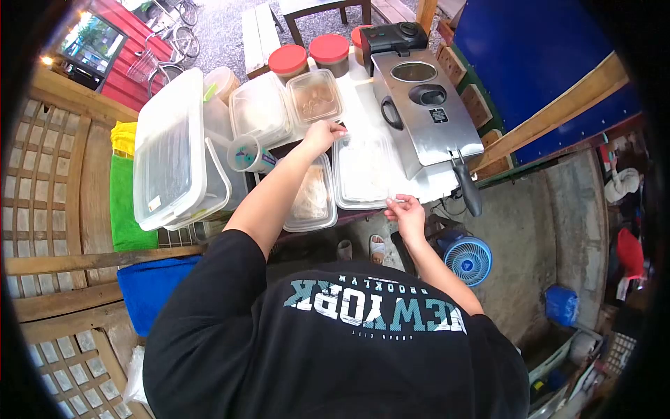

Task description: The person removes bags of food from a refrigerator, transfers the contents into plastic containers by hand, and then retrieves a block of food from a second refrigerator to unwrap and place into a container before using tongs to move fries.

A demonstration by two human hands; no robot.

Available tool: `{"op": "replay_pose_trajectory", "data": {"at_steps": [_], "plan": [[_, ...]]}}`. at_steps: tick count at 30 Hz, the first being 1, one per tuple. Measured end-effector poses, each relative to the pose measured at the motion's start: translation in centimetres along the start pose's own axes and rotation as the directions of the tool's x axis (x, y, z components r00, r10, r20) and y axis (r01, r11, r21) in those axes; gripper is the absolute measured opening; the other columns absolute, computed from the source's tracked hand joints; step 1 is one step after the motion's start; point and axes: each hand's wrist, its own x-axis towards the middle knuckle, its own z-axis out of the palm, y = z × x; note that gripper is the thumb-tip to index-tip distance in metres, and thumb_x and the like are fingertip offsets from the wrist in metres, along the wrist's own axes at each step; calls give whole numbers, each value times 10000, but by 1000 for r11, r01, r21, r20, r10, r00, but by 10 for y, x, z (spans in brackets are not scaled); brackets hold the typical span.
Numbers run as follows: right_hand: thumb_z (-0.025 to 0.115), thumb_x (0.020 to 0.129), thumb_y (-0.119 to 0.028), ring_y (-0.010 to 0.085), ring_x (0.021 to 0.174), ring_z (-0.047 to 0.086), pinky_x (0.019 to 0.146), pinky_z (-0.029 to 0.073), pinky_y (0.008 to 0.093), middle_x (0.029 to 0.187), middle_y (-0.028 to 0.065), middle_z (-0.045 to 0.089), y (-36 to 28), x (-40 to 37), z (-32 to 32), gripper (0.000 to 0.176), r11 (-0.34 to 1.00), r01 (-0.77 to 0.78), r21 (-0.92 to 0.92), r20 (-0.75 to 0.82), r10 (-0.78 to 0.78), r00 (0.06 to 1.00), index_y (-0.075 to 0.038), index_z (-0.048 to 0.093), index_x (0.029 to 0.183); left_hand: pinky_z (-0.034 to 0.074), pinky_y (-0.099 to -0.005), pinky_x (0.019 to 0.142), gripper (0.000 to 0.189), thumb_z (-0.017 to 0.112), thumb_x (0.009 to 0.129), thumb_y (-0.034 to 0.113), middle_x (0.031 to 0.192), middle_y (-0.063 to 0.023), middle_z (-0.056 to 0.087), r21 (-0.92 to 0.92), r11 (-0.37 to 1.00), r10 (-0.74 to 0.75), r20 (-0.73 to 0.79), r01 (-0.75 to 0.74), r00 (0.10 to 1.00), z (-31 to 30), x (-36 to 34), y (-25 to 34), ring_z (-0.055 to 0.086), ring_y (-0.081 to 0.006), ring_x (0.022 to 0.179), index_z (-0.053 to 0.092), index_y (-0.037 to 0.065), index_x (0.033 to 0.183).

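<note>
A clear rectangular plastic container [363,171] with a lid and whitish contents lies on the white counter surface. At its far left corner, the fingers of my left hand [322,137] are pinched together on the lid edge. My right hand [407,218] has its thumb and fingertips closed at the near right corner of the same lid. Left of it, partly behind my left forearm, is another clear container [308,199] with pale contents. Farther back stand a container of brown stuff [315,96] and one of white stuff [259,108].
A steel deep fryer [434,112] stands right, its black handle [467,188] jutting over the edge. A large clear bin [173,153] and a printed cup [250,155] are left. Red-lidded tubs [329,49] line the back. A blue fan [467,262] is on the floor.
</note>
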Motion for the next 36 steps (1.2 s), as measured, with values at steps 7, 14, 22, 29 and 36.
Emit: {"op": "replay_pose_trajectory", "data": {"at_steps": [7, 14, 22, 29, 36], "plan": [[691, 783, -76, 161, 606, 625, 531, 512, 241, 744, 123, 615, -3, 1, 1, 317, 997, -51, 53, 15, 50, 999, 62, 483, 978, 486, -314, 698, 177, 692, 755, 171, 783, -118, 669, -48, 997, -51, 23, 52, 998, 0, 1, -3, 635, -200, 733, 699, 75, 903], [675, 766, -3, 159, 607, 622, 544, 523, 250, 703, 115, 603, -17, -7, 5, 328, 1000, 14, -12, -20, -14, 1000, 49, 459, 1008, 492, -322, 704, 187, 711, 725, 157, 815, -134, 665, -47, 998, 28, -36, -30, 999, -2, 0, 9, 640, -222, 751, 696, 55, 882], [676, 771, -15, 176, 610, 632, 544, 528, 261, 744, 126, 613, -16, 6, -4, 319, 997, -55, -45, 25, 56, 998, 55, 464, 997, 492, -322, 698, 207, 709, 736, 180, 793, -148, 657, 25, 999, 28, -24, -27, 999, 6, 6, 6, 637, -223, 741, 689, 39, 887], [617, 839, -79, 220, 675, 650, 584, 542, 280, 795, 144, 614, -4, 20, -12, 184, 935, -329, 134, 144, 310, 940, 57, 504, 890, 480, -312, 591, 260, 700, 780, 252, 703, -78, 631, -115, 954, -257, 154, 276, 954, 19, 31, -20, 576, -149, 620, 670, 5, 856], [597, 850, -94, 226, 656, 631, 591, 543, 296, 756, 131, 581, 2, 27, -17, 177, 943, -268, 199, 109, 251, 962, 31, 489, 911, 453, -311, 530, 268, 646, 805, 282, 627, -71, 592, 464, 838, 181, 259, -286, 949, 23, 44, -31, 544, -130, 539, 646, 26, 728]]}}
